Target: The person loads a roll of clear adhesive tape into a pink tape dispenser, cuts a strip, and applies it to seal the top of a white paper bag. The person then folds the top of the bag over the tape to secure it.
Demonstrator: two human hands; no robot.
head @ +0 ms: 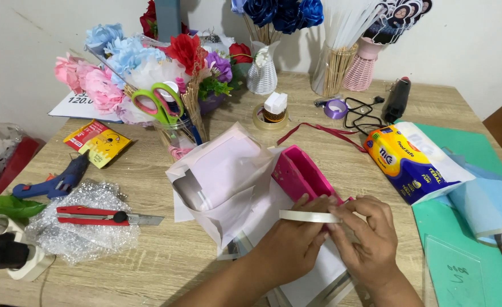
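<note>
At the near edge of the wooden table (165, 267), both hands together over a pink box (302, 173). Left hand (289, 244) closed on one end of a white tape strip (309, 216), right hand (364, 239) pinching the other end, fingertips (337, 219) pressed on it. Strip pulled out flat, just above the box's near end, not yet stuck down as far as visible. Box lying tilted on white paper sheets (305, 278), beside a folded white paper bag (219, 170). Judging by this, work at an early-to-middle stage: tape drawn and ready, box unwrapped, paper loose underneath.

Further off, a red utility knife (106, 216) on bubble wrap (83, 227), a blue glue gun (57, 183), green scissors (157, 102) in a jar among paper flowers (125, 62), a tape roll (268, 117), a tissue pack (413, 162).

Hidden: the near end of the box behind the hands, the source of the strip, the strip's sticky side. Cut off at the right edge, a phone and blue sheets.
</note>
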